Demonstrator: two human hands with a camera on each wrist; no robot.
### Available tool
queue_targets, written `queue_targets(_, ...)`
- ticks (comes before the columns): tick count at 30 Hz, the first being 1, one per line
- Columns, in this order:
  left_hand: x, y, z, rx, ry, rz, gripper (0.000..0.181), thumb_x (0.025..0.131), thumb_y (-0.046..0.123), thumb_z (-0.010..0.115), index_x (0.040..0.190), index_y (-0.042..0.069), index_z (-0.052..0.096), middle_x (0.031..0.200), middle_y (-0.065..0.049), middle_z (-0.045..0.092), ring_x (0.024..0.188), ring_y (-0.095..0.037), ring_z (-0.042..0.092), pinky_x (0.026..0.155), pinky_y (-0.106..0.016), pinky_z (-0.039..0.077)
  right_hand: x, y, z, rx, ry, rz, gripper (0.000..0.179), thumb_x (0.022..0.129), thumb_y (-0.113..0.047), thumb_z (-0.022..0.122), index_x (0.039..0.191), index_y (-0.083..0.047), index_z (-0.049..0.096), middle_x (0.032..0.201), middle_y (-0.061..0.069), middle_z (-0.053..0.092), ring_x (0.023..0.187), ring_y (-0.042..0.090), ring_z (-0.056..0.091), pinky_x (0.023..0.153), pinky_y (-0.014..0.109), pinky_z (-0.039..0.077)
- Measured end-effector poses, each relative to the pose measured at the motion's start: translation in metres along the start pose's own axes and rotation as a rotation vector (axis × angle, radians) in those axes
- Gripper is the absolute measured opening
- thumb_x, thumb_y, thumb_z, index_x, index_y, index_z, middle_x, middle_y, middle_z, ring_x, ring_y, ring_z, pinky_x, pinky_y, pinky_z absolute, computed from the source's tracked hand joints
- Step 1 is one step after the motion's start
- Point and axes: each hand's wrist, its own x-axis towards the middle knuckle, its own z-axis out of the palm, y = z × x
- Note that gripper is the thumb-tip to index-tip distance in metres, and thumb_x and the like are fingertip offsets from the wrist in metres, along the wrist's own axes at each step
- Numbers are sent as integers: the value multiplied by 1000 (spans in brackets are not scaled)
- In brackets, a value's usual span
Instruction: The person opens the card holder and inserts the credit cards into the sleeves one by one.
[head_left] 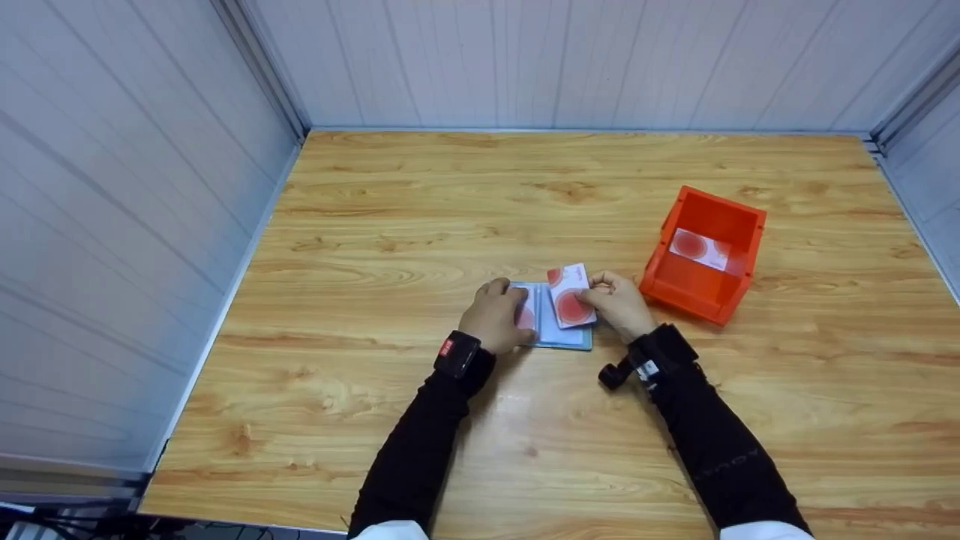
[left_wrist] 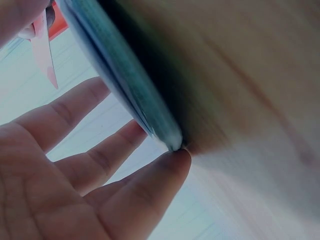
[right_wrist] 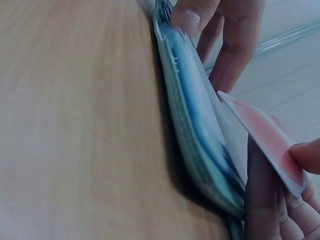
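Pinching of a card [head_left: 573,300] is done by the right hand [head_left: 621,306], the thumb set on its printed face and fingertips beneath. From those fingertips the card reaches leftward, toward the left hand [head_left: 491,319]; the right hand is the nearer, being in contact. The card's long axis runs roughly fore and aft, slightly askew to the right page [head_left: 547,322] of the card holder [head_left: 559,337]. On that angle, it is judged, the coming move turns. The page lies below and just left of the pinching fingers; whether it is touched by the card cannot be told.

The holder's left half is gripped by the left hand, thumb at the near edge and fingers spread along the far one. Between that thumb and those fingers another card [head_left: 526,311] is partly covered. Beyond the right fingers, to their right, an orange bin [head_left: 682,296] is placed, with a similar card [head_left: 699,249] inside.
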Motion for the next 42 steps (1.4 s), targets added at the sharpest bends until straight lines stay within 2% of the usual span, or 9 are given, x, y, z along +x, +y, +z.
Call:
queue_targets(8, -1, -1, 0, 1, 0, -27, 74, 74, 33, 81, 140, 13, 54, 153, -19, 37, 142, -39, 35, 108, -54, 41, 1, 1, 3, 31, -22, -13, 15, 87, 0, 64, 94, -5, 52, 64, -10, 63, 62, 1, 56, 58, 15, 45)
queue_targets(13, -2, 0, -1, 18, -1, 2, 74, 79, 43, 77, 141, 11, 53, 153, -20, 38, 143, -41, 31, 118, -50, 28, 0, 2, 4, 45, -19, -11, 15, 87, 1, 63, 94, -5, 51, 64, -9, 63, 62, 2, 57, 59, 15, 47)
queue_targets(16, 1, 1, -1, -117, 47, 34, 70, 85, 42, 71, 141, 6, 52, 149, -20, 44, 142, -38, 35, 120, -46, 26, -1, 3, 4, 54, -10, -11, 15, 86, 1, 63, 92, -6, 52, 65, -9, 64, 63, 2, 58, 60, 16, 48)
queue_targets(19, 4, 4, 0, -407, 78, 62, 64, 90, 33, 68, 143, 2, 48, 144, -19, 52, 136, -33, 46, 115, -43, 36, -1, 4, 3, 74, -7, -12, 15, 87, 2, 63, 90, -7, 52, 67, -9, 66, 65, 2, 59, 61, 15, 48)
queue_targets(24, 8, 7, 5, -759, 3, 48, 65, 93, 21, 65, 148, 0, 37, 138, -18, 56, 127, -32, 55, 105, -40, 47, -2, 5, 3, 90, -10, -17, 14, 88, 1, 64, 91, -7, 53, 71, -9, 68, 67, 3, 63, 63, 16, 51)
queue_targets(28, 10, 10, 10, -810, -22, 44, 63, 93, 15, 64, 148, 0, 37, 130, -19, 61, 118, -31, 62, 97, -34, 53, -3, 3, 4, 108, -40, -31, 13, 89, 1, 63, 93, -6, 53, 70, -9, 70, 67, 3, 64, 64, 17, 53)
queue_targets(32, 12, 12, 13, -808, 25, 57, 57, 90, 8, 64, 143, 0, 44, 115, -18, 65, 99, -23, 68, 81, -25, 55, -4, 1, 5, 153, -72, -35, 15, 89, 2, 62, 94, -6, 51, 71, -8, 70, 69, 4, 66, 65, 18, 55)
queue_targets(37, 13, 13, 15, -835, 88, 67, 46, 88, 1, 61, 134, 2, 52, 95, -13, 66, 70, -10, 61, 59, -19, 49, -7, 0, 6, 183, -98, -38, 15, 88, 3, 62, 89, -9, 53, 72, -7, 67, 68, 5, 66, 63, 20, 57)
queue_targets(42, 13, 14, 15, -858, 120, 80, 39, 88, -3, 60, 126, 3, 54, 84, -6, 60, 59, -8, 56, 53, -19, 47, -9, 0, 8, 151, -112, -66, 16, 88, 1, 64, 86, -12, 54, 71, -8, 65, 65, 3, 62, 59, 17, 52)
